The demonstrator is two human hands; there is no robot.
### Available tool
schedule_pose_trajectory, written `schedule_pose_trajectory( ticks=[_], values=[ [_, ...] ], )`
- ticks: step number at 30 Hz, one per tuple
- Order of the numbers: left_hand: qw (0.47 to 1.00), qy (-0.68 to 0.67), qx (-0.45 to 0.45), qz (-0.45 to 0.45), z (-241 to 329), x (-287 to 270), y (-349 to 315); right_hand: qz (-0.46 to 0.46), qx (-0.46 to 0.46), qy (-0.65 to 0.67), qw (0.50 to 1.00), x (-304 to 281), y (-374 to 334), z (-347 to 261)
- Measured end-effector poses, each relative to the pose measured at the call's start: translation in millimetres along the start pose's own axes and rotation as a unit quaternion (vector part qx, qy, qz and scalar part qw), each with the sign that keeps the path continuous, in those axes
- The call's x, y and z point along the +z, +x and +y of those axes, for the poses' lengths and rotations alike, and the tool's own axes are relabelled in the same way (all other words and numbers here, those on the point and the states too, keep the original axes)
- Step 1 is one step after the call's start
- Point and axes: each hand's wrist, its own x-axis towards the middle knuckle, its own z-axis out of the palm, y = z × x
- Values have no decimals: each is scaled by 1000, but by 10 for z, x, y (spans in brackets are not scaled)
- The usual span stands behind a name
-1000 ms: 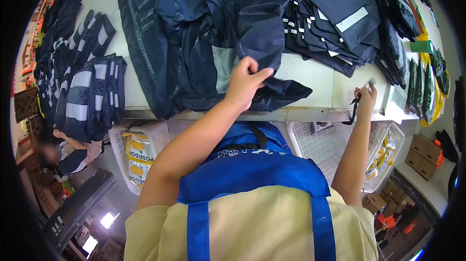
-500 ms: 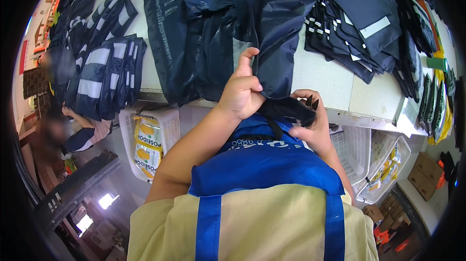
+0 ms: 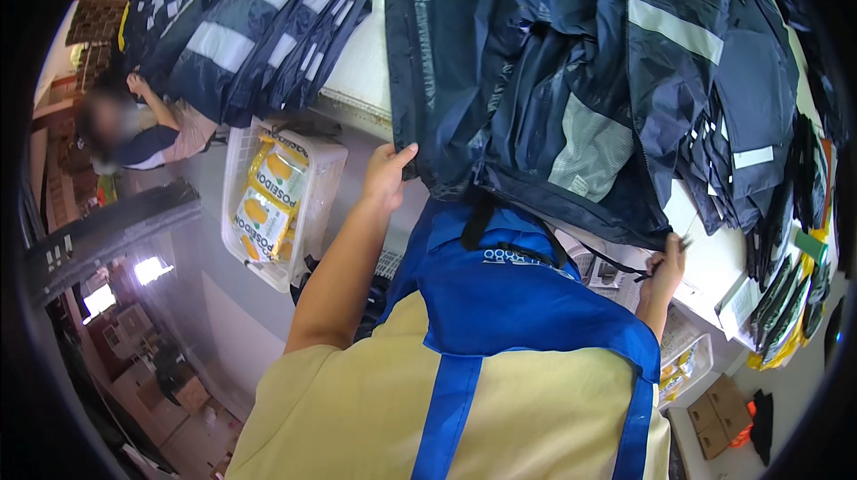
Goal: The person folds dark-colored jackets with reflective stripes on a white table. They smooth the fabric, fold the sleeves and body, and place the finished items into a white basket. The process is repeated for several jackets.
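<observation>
A dark navy rain jacket (image 3: 527,78) lies spread open over the table's near edge, its lower hem hanging toward me. Grey reflective strips and a patch of pale mesh (image 3: 591,151) show on it. At the left front edge, my left hand (image 3: 386,178) grips the jacket between thumb and fingers. My right hand (image 3: 663,273) is closed on the lower right corner of the hem, its fingers partly blurred. A thin black cord (image 3: 616,264) runs from the hem toward that hand. The blue apron I wear touches the middle of the hem.
Folded navy garments with grey strips (image 3: 259,42) are stacked at left. Dark pieces with white labels (image 3: 750,105) lie at right, beside packed garments and a green roll (image 3: 811,246). A white crate (image 3: 234,203) holding yellow packages stands below the table. Another person (image 3: 134,127) works far left.
My hands have moved apart to opposite sides of the jacket, from the zip edge and a bunched dark part. The jacket is spread wider and nearer me. My view has shifted left.
</observation>
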Motion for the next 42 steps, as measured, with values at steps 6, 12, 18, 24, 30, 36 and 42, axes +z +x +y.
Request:
schedule_pose_trajectory(
  ticks=[6, 12, 18, 24, 30, 36, 42],
  values=[
    [953, -204, 35, -223, 626, 309, -611, -44, -292, -84, 952, 358, -370, -773],
    [940, -205, 20, -272, 886, 472, -765, -392, -297, -204, 846, 1522, -1284, -1062],
    [943, -218, -1, -251, 944, 623, -868, -539, -471, -288, 636, 2024, -1450, -1183],
    [962, -197, 73, -172, 919, 812, -991, -512, -530, -277, 617, 1996, -1248, -966],
    [973, 45, 89, -210, 1000, 1017, -1211, -441, -622, -303, 572, 1892, -1385, -1056],
    [968, 16, 138, -208, 870, 1085, -1005, -550, -531, -277, 583, 1759, -1387, -1023],
    [957, 8, 199, -211, 756, 1084, -976, -566, -333, -220, 722, 1686, -1202, -1105]
  ],
)
